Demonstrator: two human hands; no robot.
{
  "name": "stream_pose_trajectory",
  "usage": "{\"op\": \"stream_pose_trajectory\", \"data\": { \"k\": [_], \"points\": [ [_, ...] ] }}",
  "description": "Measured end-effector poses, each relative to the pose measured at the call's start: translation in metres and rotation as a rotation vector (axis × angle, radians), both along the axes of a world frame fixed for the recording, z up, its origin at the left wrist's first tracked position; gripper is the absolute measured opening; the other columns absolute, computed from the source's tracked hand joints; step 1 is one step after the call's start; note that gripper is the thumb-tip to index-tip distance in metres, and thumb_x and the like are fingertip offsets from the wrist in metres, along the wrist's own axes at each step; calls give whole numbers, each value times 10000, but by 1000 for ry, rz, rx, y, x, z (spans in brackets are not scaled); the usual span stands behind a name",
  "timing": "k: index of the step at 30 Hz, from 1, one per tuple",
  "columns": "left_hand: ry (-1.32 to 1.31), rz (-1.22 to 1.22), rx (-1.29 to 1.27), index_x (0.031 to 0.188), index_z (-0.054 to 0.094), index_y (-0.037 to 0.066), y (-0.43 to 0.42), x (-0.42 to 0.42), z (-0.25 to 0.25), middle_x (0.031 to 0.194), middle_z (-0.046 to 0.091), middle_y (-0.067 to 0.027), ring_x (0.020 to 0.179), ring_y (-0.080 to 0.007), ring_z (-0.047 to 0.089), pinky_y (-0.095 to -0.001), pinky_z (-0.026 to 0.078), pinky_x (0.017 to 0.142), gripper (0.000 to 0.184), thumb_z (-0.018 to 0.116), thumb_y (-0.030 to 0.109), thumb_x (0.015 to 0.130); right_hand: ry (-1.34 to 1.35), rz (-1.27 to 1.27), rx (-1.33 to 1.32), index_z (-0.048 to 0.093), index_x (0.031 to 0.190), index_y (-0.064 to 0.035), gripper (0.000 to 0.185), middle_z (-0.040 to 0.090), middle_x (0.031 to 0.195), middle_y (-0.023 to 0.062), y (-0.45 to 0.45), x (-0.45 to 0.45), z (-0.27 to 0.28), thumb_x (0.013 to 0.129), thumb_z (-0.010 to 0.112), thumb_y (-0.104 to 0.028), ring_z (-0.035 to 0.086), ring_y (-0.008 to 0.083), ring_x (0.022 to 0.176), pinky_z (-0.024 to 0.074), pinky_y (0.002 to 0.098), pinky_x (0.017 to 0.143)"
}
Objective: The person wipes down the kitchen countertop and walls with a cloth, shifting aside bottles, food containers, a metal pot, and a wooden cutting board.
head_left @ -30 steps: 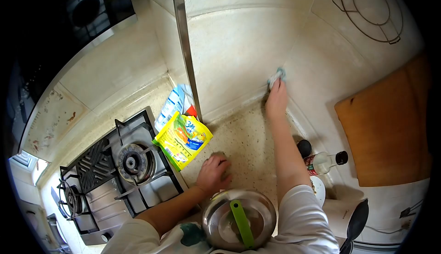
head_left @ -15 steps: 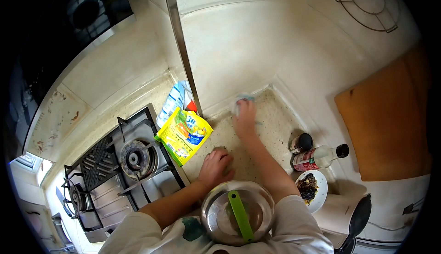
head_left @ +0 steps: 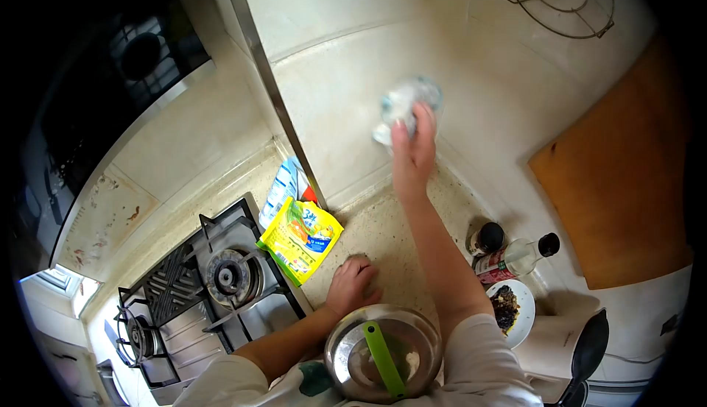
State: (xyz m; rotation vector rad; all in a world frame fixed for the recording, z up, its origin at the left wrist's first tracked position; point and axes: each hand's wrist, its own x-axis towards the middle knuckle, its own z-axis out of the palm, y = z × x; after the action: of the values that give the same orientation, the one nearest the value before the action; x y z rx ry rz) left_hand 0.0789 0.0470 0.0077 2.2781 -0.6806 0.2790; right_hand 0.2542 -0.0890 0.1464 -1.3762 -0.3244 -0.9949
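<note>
A pale tiled wall [head_left: 346, 90] is standing behind the speckled bench [head_left: 390, 230]. A gas stove [head_left: 193, 326] is occupying the left side; a wooden cutting board [head_left: 618, 193] is leaning at right. A yellow packet [head_left: 303, 239] is lying by the stove's edge. A crumpled white-and-teal cloth [head_left: 403, 101] is hanging before the wall, contact unclear, and the right hand [head_left: 414, 158] is holding it in a partly closed grip. The left hand [head_left: 351, 287] is resting on the bench, fingers loosely curling; whether its grip is holding anything, I cannot tell.

Your right hand [head_left: 414, 146] grips out front, fingers [head_left: 424, 120] curled, forearm [head_left: 442, 256] trailing behind; your left hand [head_left: 352, 285] rests nearer you, leftward of that grip, loosely bent.
</note>
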Motion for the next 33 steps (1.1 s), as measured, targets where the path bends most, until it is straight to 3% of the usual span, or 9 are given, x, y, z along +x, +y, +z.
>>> {"op": "stream_pose_trajectory", "data": {
  "k": [4, 9, 12, 16, 18, 23, 27, 31, 33],
  "points": [
    [3, 2, 12, 1012, 585, 92, 1, 2, -2, 1041, 526, -101, 1040, -309, 509, -410, 429, 854, 408, 745, 205, 654, -224, -317, -664, 507, 1150, 51, 365, 460, 1182, 207, 31, 14, 11, 823, 590, -89, 462, 425, 1113, 382, 468, 995],
    [53, 7, -26, 1009, 597, 100, 2, 4, -3, 1054, 527, -98, 1046, -307, 507, -415, 428, 862, 399, 745, 217, 658, 130, -550, -447, 444, 1122, 127, 369, 437, 1128, 265, 13, 49, -106, 819, 550, -56, 441, 434, 1091, 354, 527, 973],
    [61, 10, -7, 1007, 604, 99, 1, -1, -2, 1054, 527, -93, 1041, -304, 506, -415, 428, 861, 391, 742, 225, 663, 323, -410, -463, 393, 1160, 143, 411, 420, 1155, 272, -13, 45, -157, 820, 537, -37, 429, 424, 1117, 341, 509, 989],
    [42, 17, 0, 1009, 605, 95, 1, 1, -3, 1050, 524, -95, 1033, -306, 504, -414, 430, 859, 395, 744, 221, 662, 524, -311, -367, 371, 1205, 130, 439, 410, 1194, 268, -16, 41, -131, 818, 518, -16, 418, 415, 1154, 330, 491, 1008],
    [23, 12, -13, 1011, 603, 92, 1, 4, -7, 1048, 524, -98, 1035, -308, 504, -415, 431, 857, 399, 746, 217, 660, 302, -303, -182, 425, 1189, 76, 408, 430, 1176, 251, 7, 32, -58, 798, 520, 9, 427, 418, 1133, 332, 497, 1001],
    [10, -2, -20, 1016, 599, 88, 2, 2, -3, 1036, 524, -103, 1034, -307, 507, -416, 432, 851, 410, 753, 211, 657, -217, -259, -512, 474, 1153, 64, 327, 431, 1214, 237, 22, 23, 41, 851, 497, -61, 451, 412, 1127, 378, 433, 968],
    [11, 7, -4, 1020, 601, 88, 1, 2, -4, 1034, 523, -100, 1034, -301, 508, -415, 433, 850, 419, 758, 224, 656, -163, -425, -491, 447, 1176, 89, 346, 434, 1207, 260, 4, 59, 1, 868, 486, -63, 445, 427, 1131, 367, 450, 981],
    [18, 21, 0, 1028, 605, 92, -1, 1, -1, 1036, 526, -94, 1035, -296, 508, -413, 433, 852, 425, 759, 230, 657, 327, -581, -295, 357, 1257, 107, 436, 404, 1259, 317, -24, 79, -91, 885, 505, -64, 432, 469, 1132, 346, 497, 1004],
    [29, 18, 9, 1029, 605, 93, 0, 0, -3, 1039, 526, -93, 1035, -295, 508, -414, 433, 853, 425, 759, 230, 658, 554, -449, -161, 354, 1243, 122, 439, 407, 1249, 317, -35, 75, -121, 878, 510, -64, 412, 462, 1158, 345, 481, 1005]
  ]
}}
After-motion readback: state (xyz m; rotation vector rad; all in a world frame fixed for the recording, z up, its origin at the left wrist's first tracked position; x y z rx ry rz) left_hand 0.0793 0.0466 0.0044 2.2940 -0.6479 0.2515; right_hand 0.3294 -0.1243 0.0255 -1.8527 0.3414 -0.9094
